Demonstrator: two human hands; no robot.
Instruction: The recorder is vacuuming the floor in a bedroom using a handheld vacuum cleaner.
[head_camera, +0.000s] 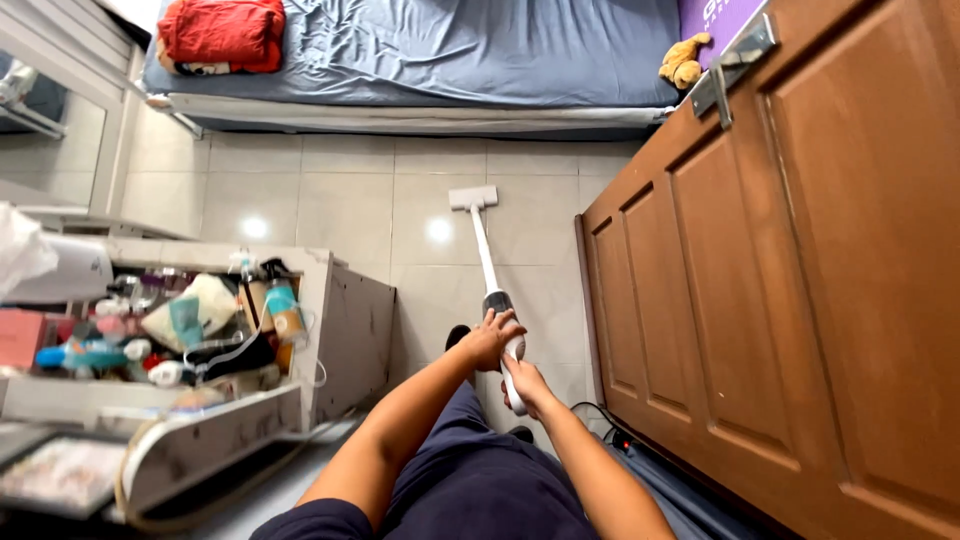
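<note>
Fingers (507, 322) of the left hand (490, 342) wrap over the upper grip of the slim white stick vacuum with grey motor section (497, 300), centre frame; the right hand (525, 383) closes round its lower handle end just below. Vacuum's flat white floor head (473, 197) sits on the pale glossy tiled floor (340, 200), near the grey-sheeted bed (450, 50) along the top edge. Handle tip hidden by the right palm. Brown panelled wooden door (780, 300) fills the right side, cut off by the frame. White open cabinet crammed with bottles and clutter (345, 310) at left; contents too jumbled to make out. Black cable (598, 412) partly hidden behind the right forearm.
</note>
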